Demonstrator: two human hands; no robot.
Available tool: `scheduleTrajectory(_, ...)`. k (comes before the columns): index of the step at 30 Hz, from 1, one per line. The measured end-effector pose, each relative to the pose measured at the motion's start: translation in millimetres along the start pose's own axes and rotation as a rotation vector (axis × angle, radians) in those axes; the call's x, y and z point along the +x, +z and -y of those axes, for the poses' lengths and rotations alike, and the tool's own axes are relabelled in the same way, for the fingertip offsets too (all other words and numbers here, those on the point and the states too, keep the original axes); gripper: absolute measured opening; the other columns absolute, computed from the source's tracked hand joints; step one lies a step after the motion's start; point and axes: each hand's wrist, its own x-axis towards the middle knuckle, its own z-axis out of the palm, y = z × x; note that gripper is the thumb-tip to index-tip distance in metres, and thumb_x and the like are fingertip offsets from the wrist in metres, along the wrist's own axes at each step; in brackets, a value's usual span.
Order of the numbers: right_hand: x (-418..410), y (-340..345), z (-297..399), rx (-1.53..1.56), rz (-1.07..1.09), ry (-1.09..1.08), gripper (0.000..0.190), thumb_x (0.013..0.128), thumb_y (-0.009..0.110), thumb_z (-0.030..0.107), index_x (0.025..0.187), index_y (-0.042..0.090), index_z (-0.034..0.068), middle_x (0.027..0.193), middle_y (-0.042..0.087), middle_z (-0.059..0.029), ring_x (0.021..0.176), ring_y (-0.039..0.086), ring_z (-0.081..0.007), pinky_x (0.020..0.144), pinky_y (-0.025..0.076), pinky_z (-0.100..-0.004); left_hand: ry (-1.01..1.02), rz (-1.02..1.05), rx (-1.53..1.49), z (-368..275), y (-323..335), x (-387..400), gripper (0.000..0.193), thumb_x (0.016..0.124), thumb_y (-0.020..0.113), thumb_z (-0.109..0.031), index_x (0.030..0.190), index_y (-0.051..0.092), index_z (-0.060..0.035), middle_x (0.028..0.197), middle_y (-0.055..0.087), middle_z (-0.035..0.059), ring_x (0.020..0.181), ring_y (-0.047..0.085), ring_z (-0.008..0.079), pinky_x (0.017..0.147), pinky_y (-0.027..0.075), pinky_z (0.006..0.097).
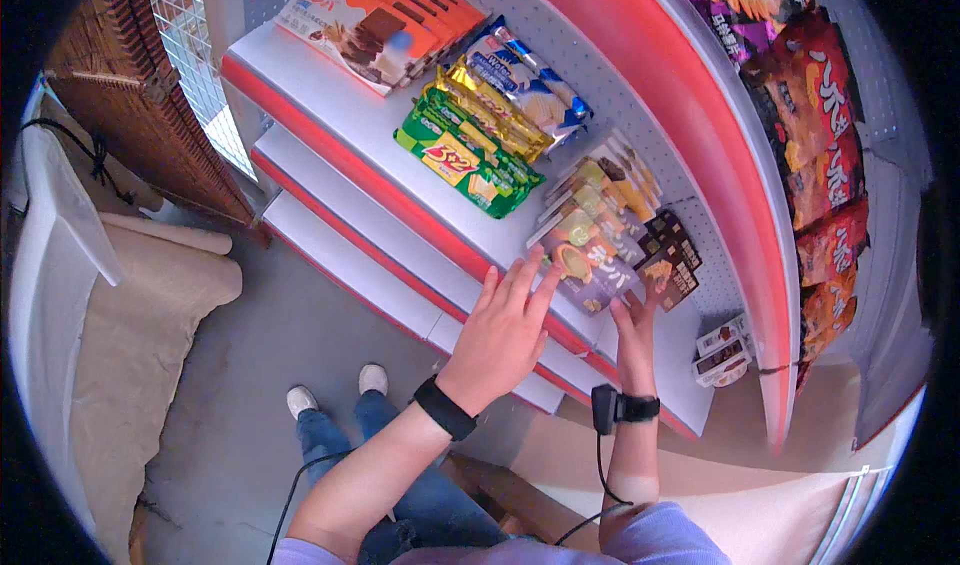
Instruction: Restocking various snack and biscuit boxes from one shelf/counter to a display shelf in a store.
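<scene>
Purple and green snack boxes stand in a slanted row on the upper white shelf. My left hand has its fingers spread at the row's front left edge, touching or nearly touching the front box. On the other side, my right hand is between that box and the dark brown snack packs, its thumb near the front box's lower corner. Whether its fingers grip anything is unclear. Left of the row lie green sandwich biscuit packs, yellow biscuit packs and blue-and-white wafer packs.
Orange snack boxes lie at the shelf's far end; small white boxes stand near its right end. A red-edged shelf juts out above, holding red snack bags. Lower shelves lie below. Beige cloth is at left.
</scene>
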Motion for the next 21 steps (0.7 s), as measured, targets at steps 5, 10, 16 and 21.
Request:
scheduleTrajectory(5, 23.5, 20.4, -19.2, 0.333, 0.001, -0.021, 0.081, 0.087, 0.068, 0.012, 0.150, 0.018, 0.004, 0.137, 0.046, -0.0111, 0.119, 0.048, -0.0227, 0.104, 0.037, -0.0336, -0.076, 0.051, -0.049, -8.2, -14.1, -28.1, 0.083, 0.081, 0.068, -0.016, 0.148, 0.021, -0.0036, 0.149, 0.027, 0.0255, 0.134, 0.035, 0.0428, 0.110, 0.030, 0.0566)
scheduleTrajectory(10, 26.7, 16.7, -27.8, 0.334, 0.017, -0.003, 0.069, 0.091, 0.065, 0.017, 0.148, 0.028, 0.005, 0.136, 0.047, -0.0074, 0.121, 0.047, -0.0185, 0.103, 0.036, -0.0334, -0.096, 0.122, -0.047, -12.8, -27.6, -57.3, 0.086, 0.081, 0.069, -0.018, 0.149, 0.018, -0.0023, 0.149, 0.026, 0.0265, 0.135, 0.033, 0.0434, 0.111, 0.028, 0.0559)
scheduleTrajectory(16, 15.0, -58.8, -40.4, 0.088, -0.239, -0.098, 0.073, 0.089, 0.067, 0.030, 0.148, 0.029, 0.008, 0.137, 0.046, -0.0091, 0.123, 0.044, -0.0183, 0.102, 0.035, -0.0350, -0.133, 0.237, -0.044, -4.9, -55.5, -127.5, 0.088, 0.081, 0.070, -0.018, 0.149, 0.017, 0.0014, 0.150, 0.026, 0.0274, 0.137, 0.031, 0.0426, 0.114, 0.025, 0.0539)
scheduleTrajectory(21, 35.4, -125.0, -78.7, -0.005, -0.340, 0.112, 0.094, 0.079, 0.076, 0.037, 0.151, 0.021, 0.008, 0.145, 0.038, -0.0182, 0.133, 0.036, -0.0261, 0.109, 0.027, -0.0429, -0.293, 0.351, 0.034, 7.2, -94.9, -215.0, 0.090, 0.079, 0.072, -0.017, 0.148, 0.018, 0.0048, 0.148, 0.031, 0.0277, 0.137, 0.033, 0.0417, 0.114, 0.026, 0.0455)
